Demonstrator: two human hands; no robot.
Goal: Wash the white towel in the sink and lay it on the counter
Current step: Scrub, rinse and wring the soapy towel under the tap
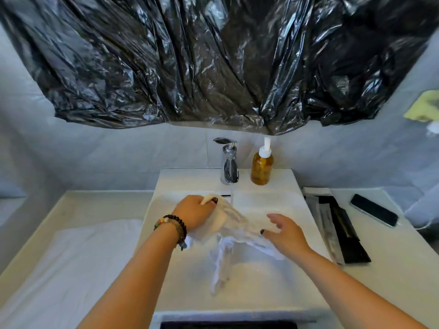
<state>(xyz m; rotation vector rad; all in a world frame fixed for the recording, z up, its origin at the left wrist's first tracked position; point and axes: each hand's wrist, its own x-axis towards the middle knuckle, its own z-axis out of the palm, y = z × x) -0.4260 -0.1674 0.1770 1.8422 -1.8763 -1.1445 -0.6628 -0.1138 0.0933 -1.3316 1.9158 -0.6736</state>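
white towel wet and twisted over sink, left hand gripping it, right hand spread, touching it

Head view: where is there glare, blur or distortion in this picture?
Head view: bright glare streaks on the black plastic sheet; wide-angle bending of the counter edges; the white towel is motion-blurred between the left hand and right hand; the yellow cloth is soft.

the sink sits in the counter; tap and bottle stand behind it, phone right, folded cloth left, towel in it.
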